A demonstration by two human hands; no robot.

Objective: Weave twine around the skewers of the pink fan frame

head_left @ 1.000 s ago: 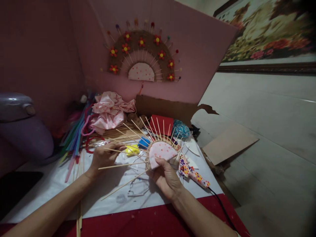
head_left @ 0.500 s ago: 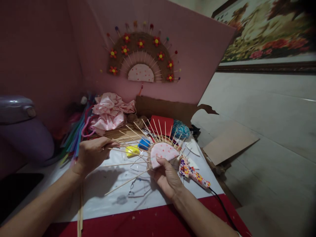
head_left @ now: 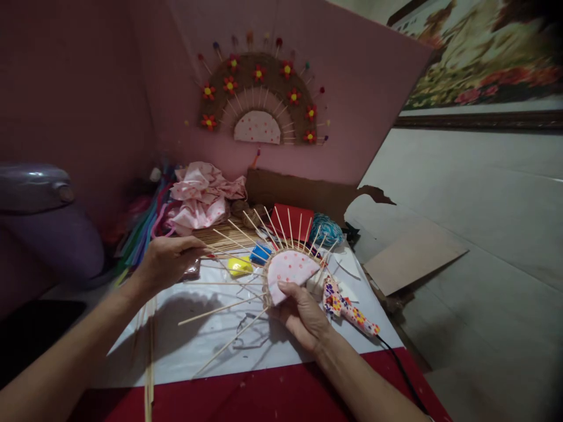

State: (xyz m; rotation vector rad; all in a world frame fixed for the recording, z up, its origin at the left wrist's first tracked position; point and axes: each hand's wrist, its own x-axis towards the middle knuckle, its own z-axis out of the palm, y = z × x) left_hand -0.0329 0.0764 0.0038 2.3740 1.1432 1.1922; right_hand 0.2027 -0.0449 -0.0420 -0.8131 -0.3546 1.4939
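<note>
My right hand [head_left: 303,313] grips the lower edge of a half-round craft piece [head_left: 288,271]: a pink dotted fabric semicircle with several thin wooden skewers fanning out and twine woven round its rim. My left hand [head_left: 169,261] is closed in a pinch on a thin strand beside the outer ends of the left skewers; what it pinches is too thin to name. Both hands hover above a white sheet [head_left: 206,346] on a red-covered table.
A flower-patterned glue gun [head_left: 347,308] lies right of my right hand, its cord trailing off. Pink cloth [head_left: 200,199], coloured pipe cleaners [head_left: 143,228], a skewer bundle, red card, teal yarn [head_left: 324,228] and yellow and blue bits lie behind. A finished fan [head_left: 259,97] hangs on the pink board.
My left hand moved left and slightly up, away from the skewer tips, still pinched. The craft piece turned a little in my right hand, its lower skewers pointing further down.
</note>
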